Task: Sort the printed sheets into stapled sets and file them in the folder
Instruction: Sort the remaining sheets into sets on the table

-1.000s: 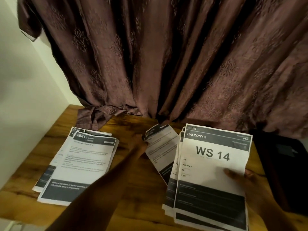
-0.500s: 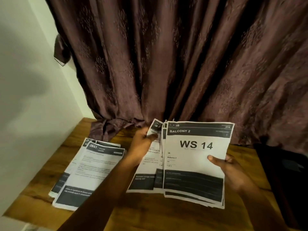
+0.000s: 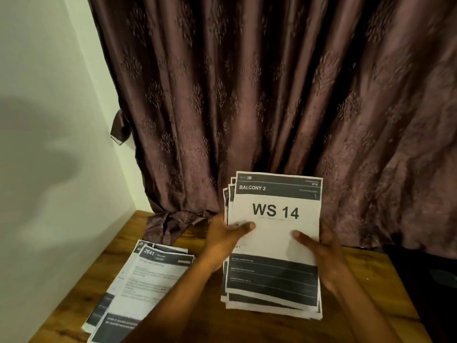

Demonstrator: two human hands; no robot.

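Held stack [image 3: 274,233]: between the two hands, raised above the table [image 3: 197,323], its sheets fanned so their edges step out to the left.
Left hand [image 3: 226,240]: on the stack's left edge, thumb lying across the top sheet.
Right hand [image 3: 324,256]: on the stack's right edge, thumb on the top sheet, fingers behind it.
Second pile [image 3: 138,285]: flat on the table, left of the left hand and partly under the left forearm.
Curtain [image 3: 259,95]: behind both hands, its hem bunched on the table's far edge, beyond the left hand.
Wall [image 3: 49,144]: far left of the left hand, beside the table.
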